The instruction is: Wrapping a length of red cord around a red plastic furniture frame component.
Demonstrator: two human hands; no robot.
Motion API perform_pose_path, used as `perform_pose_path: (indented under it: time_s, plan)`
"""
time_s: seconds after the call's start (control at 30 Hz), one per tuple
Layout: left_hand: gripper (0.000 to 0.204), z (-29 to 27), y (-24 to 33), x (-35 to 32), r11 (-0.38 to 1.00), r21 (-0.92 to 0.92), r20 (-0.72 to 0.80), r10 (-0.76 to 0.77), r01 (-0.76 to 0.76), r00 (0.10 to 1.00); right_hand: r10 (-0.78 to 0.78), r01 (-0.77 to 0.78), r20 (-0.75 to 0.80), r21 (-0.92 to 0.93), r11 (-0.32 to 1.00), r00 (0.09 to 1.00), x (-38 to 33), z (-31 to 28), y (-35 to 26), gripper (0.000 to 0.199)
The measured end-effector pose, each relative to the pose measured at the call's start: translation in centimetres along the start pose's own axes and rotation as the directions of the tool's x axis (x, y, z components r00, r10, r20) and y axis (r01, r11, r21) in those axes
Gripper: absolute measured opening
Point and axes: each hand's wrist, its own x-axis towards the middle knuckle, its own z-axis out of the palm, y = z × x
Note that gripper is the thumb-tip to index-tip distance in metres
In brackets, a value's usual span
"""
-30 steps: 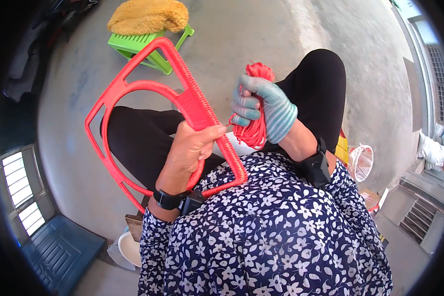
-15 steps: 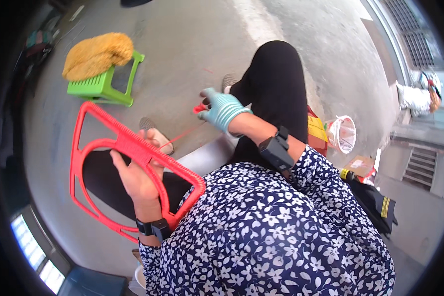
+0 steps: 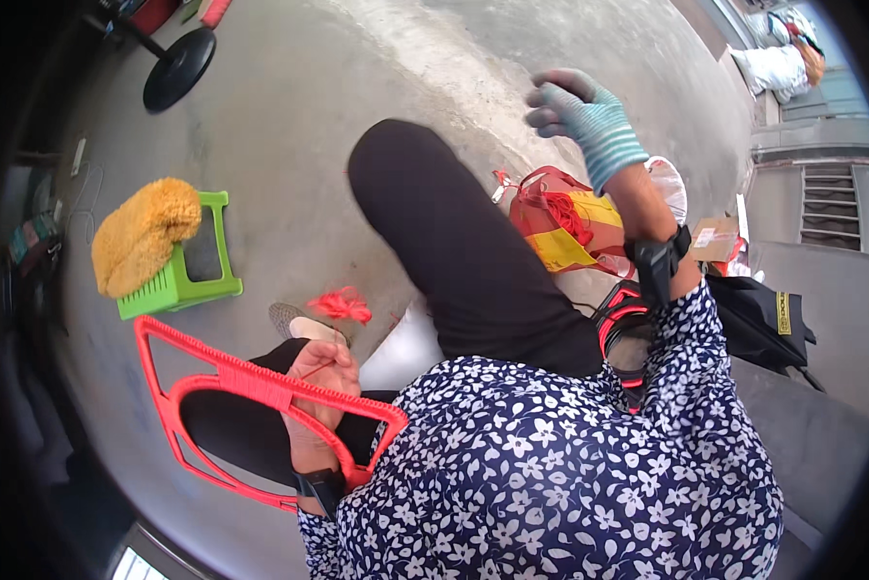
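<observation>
A flat frame (image 3: pixel 246 382) wrapped in red cord rests over my left thigh and leans against my body. My bare left hand (image 3: pixel 320 387) is behind it, fingers curled, with a thin red strand running across them. Just beyond those fingers is a loose bundle of red cord (image 3: pixel 341 304), close to my shoe; whether it hangs or lies on the floor I cannot tell. My right hand (image 3: pixel 589 126), in a striped teal and grey glove, is raised far out to the right above the bag, its fingers loosely bent and apart with nothing visible in them.
A red and yellow bag (image 3: pixel 562 246) with red cord inside stands right of my knee. Behind it are a white bucket (image 3: pixel 670 188) and a cardboard box (image 3: pixel 717 239). At left, a yellow fluffy cushion (image 3: pixel 144 234) sits on a green stool (image 3: pixel 198 280); a round black base (image 3: pixel 180 70) stands farther back.
My right hand has swung up and right, away from the frame, and let go of the red cord bundle, now near my left hand. The left fingers have curled in. The view has shifted right.
</observation>
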Motion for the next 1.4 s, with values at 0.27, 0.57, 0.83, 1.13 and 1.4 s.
perform_pose_path:
  time_s: [0.27, 0.57, 0.83, 1.13, 1.4]
  plan:
    - [0.053, 0.5, 0.3, 0.7, 0.997, 0.000, -0.053, 0.075, -0.075, 0.996, 0.044, 0.089, 0.147, -0.783, 0.616, 0.988, 5.3, -5.0, 16.2, 0.033]
    - [0.064, -0.9, -0.2, 1.4, 0.997, -0.025, -0.139, 0.071, -0.075, 0.988, 0.211, 0.339, 0.319, -0.939, -0.064, 0.924, 6.0, 0.1, 29.6, 0.033]
    - [0.062, -0.7, 0.5, 0.9, 0.994, -0.032, -0.124, 0.097, -0.102, 0.987, 0.603, 0.303, 0.141, -0.937, -0.175, 0.786, 6.9, -1.6, 27.1, 0.025]
    - [0.057, -1.8, 0.9, 0.7, 0.994, 0.046, -0.101, 0.103, -0.099, 0.990, 0.293, -0.291, -0.065, 0.048, 0.956, 0.954, 8.9, -3.2, 18.0, 0.018]
    - [0.072, -1.1, 1.0, -0.5, 0.974, 0.129, -0.066, 0.195, -0.185, 0.979, 0.017, -0.060, 0.338, 0.118, 0.991, 0.941, 5.0, -0.4, 5.0, 0.041]
